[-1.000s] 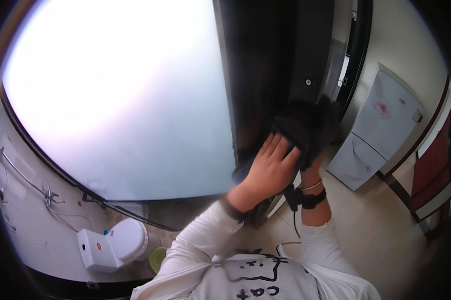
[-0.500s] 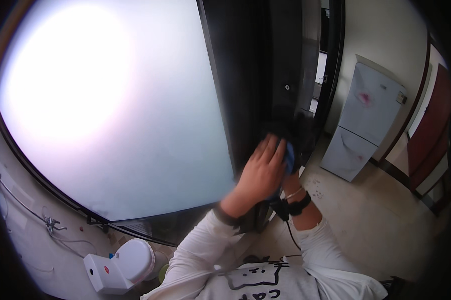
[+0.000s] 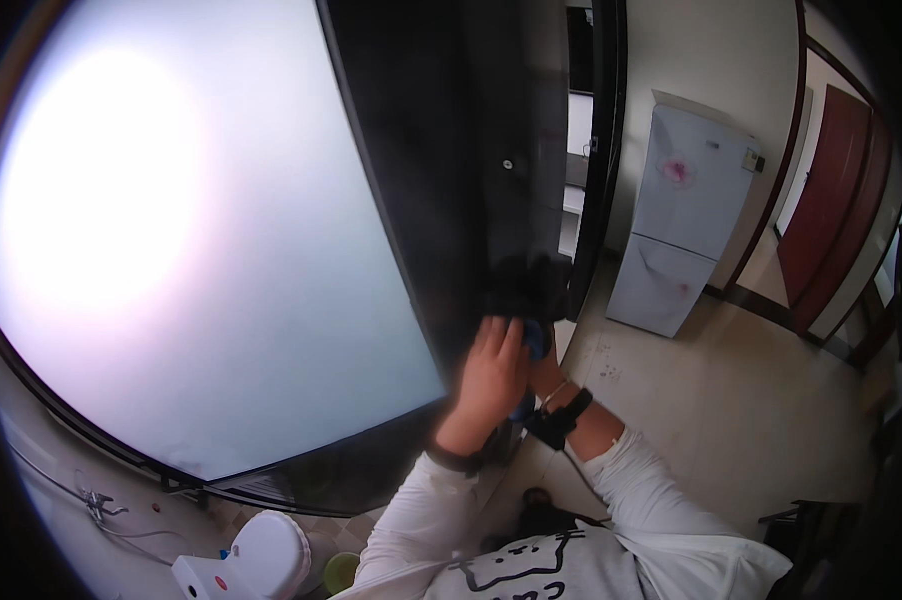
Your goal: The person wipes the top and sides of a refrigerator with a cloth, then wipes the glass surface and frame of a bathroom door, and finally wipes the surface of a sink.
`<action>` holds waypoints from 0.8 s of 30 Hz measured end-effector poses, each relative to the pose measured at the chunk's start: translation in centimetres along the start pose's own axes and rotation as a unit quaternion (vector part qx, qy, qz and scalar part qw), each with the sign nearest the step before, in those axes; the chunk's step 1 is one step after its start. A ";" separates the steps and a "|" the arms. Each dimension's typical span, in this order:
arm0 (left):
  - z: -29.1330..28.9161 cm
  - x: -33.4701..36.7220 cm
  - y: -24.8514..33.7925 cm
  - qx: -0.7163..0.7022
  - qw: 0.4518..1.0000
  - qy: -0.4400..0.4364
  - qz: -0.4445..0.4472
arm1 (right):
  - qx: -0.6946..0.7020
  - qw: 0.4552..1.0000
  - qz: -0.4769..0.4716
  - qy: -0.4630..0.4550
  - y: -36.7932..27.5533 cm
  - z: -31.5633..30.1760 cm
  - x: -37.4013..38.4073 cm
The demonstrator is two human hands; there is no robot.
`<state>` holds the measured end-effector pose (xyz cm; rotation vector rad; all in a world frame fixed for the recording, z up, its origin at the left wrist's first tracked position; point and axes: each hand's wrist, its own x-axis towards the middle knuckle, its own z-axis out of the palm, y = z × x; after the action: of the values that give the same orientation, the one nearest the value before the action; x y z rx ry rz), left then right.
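Observation:
Both my hands are together at a dark, glossy door panel (image 3: 451,190), around a bunched blue cloth (image 3: 537,341). My left hand (image 3: 486,375) presses it from the left, its back toward me and its fingers close together, pointing up the panel. Some blue also shows below its palm. My right hand (image 3: 544,373) is on the cloth's other side, mostly hidden behind the left hand and the cloth, so its fingers do not show. A black strap (image 3: 569,412) and a thin bracelet circle the right wrist.
A large frosted glass pane (image 3: 271,300) fills the left. A white toilet (image 3: 271,555), a green basin (image 3: 341,572) and a wall-mounted shower tap (image 3: 99,505) are at lower left. Beyond a narrow gap on the right stand a pale fridge (image 3: 681,215) and a dark red door (image 3: 836,200).
Both hands and the blue cloth have moved down and left in the picture. The whole view has shifted too, with the fridge and door panel further left. Both hands remain at the cloth.

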<state>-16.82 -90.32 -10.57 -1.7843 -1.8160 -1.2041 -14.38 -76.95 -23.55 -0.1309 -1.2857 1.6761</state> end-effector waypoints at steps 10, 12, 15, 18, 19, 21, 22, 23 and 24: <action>0.1 2.0 3.3 0.112 0.987 0.068 -0.093 | -0.326 0.913 -0.223 -0.103 -8.4 3.5 10.5; 3.5 -0.2 2.0 0.269 0.954 0.124 -0.039 | -0.390 0.862 -0.287 -0.151 -7.8 1.5 8.9; 7.0 -3.4 1.2 0.394 0.912 0.092 -0.063 | -0.363 0.790 -0.481 -0.115 -6.6 1.3 8.6; 6.7 -2.8 2.2 0.488 0.859 0.105 -0.112 | -0.341 0.780 -0.386 -0.355 -9.2 -0.1 8.9; 6.0 -2.8 2.6 0.453 0.866 0.126 -0.169 | -0.325 0.785 -0.384 -0.362 -11.1 0.6 9.5; 4.8 -1.9 3.3 0.419 0.868 0.140 -0.227 | -0.250 0.762 -0.463 -0.377 -14.5 2.5 12.2; 4.0 -1.3 3.9 0.448 0.844 0.175 -0.238 | -0.237 0.768 -0.458 -0.381 -14.5 3.3 12.8; 3.9 -0.5 4.0 0.471 0.821 0.211 -0.244 | -0.224 0.791 -0.439 -0.362 -14.3 3.9 13.5; 4.2 0.2 3.9 0.475 0.820 0.205 -0.246 | -0.213 0.814 -0.419 -0.341 -14.1 4.1 14.0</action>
<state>-11.87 -87.64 -11.63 -0.4742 -2.0780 -0.5212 -15.27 -70.04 -4.52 0.7484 -1.8598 0.6341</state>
